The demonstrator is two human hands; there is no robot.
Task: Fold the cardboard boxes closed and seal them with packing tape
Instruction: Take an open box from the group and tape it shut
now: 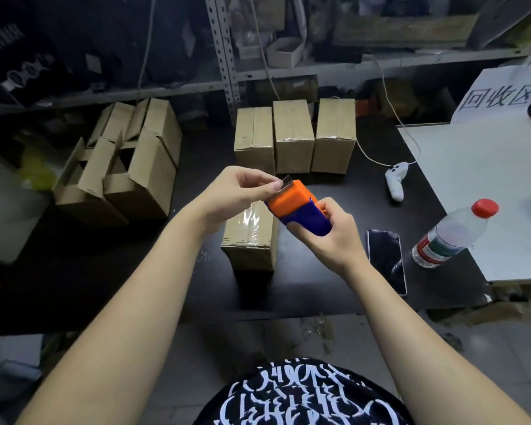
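A tape gun (pixel 299 208) is held up over the dark desk (pixel 135 271). It is orange at the top and blue at the bottom. The blue part is gripped tight by the right hand (pixel 325 237). The toothed blade at the orange end is pointed up and away, toward the left hand (pixel 239 191). The fingers of the left hand are pinched together right at the blade. It looks like the loose end of the tape is being picked at, but the tape is clear and too thin to be seen for sure.

A closed box (pixel 250 237) is seen just under the tape gun, on the desk. Shiny tape is already laid along its top. Its long side runs away from the person, toward the shelf. The box is reached most easily by the right hand, as it lies below and a little to the left of that hand.

Three more closed boxes (pixel 293 136) are stood in a row at the back. A pile of open boxes (pixel 120 167) is seen at the far left, with flaps still up. These are nearer the left hand.

A phone (pixel 387 259), a bottle (pixel 454 234) and a white controller (pixel 394 182) are seen on the right.

It is guessed that the tape end must be pulled free first, before an open box is fetched.
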